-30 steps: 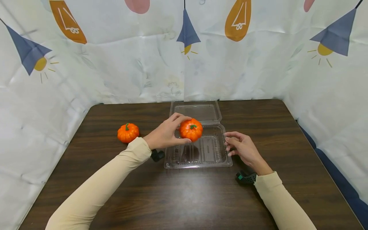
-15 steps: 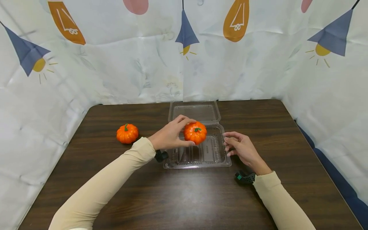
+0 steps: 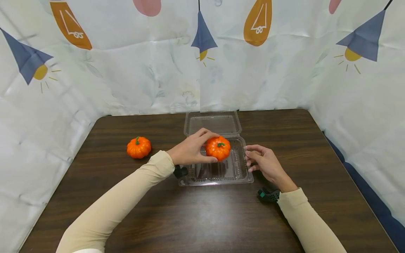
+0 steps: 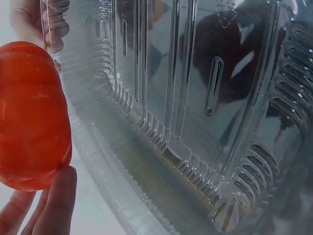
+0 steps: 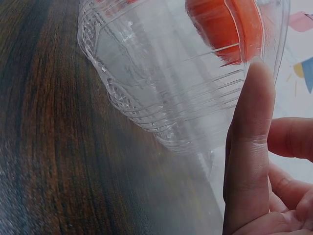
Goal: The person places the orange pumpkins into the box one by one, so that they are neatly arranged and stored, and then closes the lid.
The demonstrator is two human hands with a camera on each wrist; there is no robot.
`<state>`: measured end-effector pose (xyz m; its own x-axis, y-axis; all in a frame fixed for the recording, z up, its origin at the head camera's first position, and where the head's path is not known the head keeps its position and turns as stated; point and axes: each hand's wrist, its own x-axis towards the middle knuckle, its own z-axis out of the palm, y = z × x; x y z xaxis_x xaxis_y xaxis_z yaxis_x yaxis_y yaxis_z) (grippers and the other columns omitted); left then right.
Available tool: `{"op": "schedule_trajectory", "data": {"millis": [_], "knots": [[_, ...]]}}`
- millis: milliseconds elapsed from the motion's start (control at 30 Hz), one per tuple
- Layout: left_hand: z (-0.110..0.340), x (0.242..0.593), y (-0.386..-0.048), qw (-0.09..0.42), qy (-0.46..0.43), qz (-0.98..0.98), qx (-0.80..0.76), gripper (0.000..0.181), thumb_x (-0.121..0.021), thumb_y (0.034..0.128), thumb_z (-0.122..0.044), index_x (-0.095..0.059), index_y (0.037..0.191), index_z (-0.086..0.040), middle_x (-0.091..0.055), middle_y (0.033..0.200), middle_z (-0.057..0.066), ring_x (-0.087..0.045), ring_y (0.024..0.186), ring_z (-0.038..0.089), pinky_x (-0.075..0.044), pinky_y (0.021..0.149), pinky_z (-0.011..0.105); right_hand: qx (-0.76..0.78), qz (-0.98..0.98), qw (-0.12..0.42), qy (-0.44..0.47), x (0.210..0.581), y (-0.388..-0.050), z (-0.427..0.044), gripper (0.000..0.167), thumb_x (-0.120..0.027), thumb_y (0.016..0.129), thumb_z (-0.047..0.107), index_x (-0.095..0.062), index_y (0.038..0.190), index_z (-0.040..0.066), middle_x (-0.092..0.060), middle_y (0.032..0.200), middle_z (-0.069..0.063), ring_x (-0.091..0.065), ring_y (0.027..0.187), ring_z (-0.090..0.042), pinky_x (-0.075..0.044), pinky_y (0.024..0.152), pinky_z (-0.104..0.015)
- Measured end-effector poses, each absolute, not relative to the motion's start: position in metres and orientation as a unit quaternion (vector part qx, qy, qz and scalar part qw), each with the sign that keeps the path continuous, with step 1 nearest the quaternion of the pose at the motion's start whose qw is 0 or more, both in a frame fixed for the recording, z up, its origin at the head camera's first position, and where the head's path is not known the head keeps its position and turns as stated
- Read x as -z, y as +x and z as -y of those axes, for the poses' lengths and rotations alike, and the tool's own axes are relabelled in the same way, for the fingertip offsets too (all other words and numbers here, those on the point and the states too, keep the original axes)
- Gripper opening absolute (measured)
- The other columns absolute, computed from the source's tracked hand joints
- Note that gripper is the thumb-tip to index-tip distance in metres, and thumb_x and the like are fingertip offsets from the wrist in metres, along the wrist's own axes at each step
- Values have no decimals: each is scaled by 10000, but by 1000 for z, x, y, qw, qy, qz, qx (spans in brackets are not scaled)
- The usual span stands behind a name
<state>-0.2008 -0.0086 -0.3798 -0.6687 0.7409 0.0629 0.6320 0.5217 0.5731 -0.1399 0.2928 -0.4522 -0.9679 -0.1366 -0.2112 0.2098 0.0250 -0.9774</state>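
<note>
Above the clear plastic clamshell container, my left hand holds a small orange pumpkin between thumb and fingers. Its green stem faces up in the head view. The left wrist view has the pumpkin beside the container's ribbed tray. At the container's right side, my right hand touches the wall near the rim with relaxed fingers. The right wrist view shows one fingertip against the clear wall, with orange showing through it. A second small pumpkin sits on the table to the left.
The container's lid lies folded back toward the far edge of the dark wooden table. White patterned cloth stands behind and at both sides. Each wrist carries a dark strap.
My left hand has carried the pumpkin slightly right and toward me, over the tray. My right hand stays at the container's side. The view shifts slightly.
</note>
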Motion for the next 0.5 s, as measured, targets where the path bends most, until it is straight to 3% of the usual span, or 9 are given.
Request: {"op": "schedule_trajectory", "data": {"millis": [500], "knots": [[-6,384,-209,128,404,-865,-269,754,-839,838,-479,-531,1467,-199,-535,1379,46,-654,1113,213,-611,965,400,699,-704,126,26,455,-142,-294,439,-610,1054,195,-520,1406,-52,-673,870,33,-633,686,-95,-627,606,-249]]}}
